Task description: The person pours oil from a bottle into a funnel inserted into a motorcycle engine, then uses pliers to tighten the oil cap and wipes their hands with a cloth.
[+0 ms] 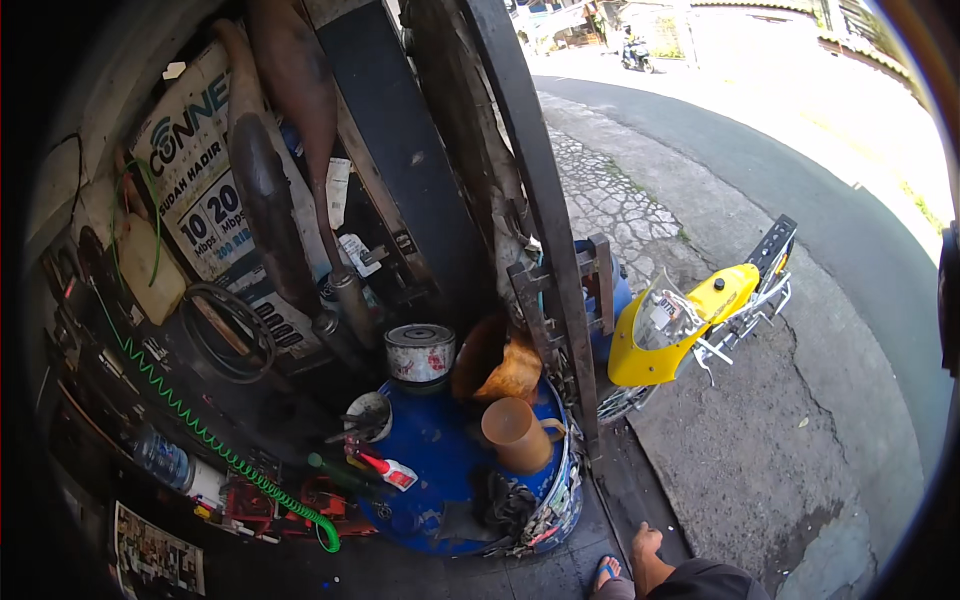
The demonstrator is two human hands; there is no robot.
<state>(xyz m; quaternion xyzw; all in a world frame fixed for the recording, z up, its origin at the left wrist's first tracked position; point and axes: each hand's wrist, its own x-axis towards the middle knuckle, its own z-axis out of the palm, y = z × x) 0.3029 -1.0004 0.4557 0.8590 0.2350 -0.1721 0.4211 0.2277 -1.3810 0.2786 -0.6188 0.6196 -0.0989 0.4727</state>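
My right hand hangs low at the bottom of the view, below a dark sleeve. Its fingers look curled, and whether they hold anything is too small to tell. My left hand is out of view. Beside the right hand, a foot in a blue flip-flop stands on the dark floor. Ahead is a blue drum. On its top are a brown plastic mug, a paint-stained tin, a small white tub, a red-and-white bottle and a crumpled black cloth.
A dark post divides the workshop from the road. Beyond it stands a yellow motorcycle with a clear windscreen. To the left hang a green coiled air hose, motorcycle exhausts and a printed banner. A distant motorbike carries a rider.
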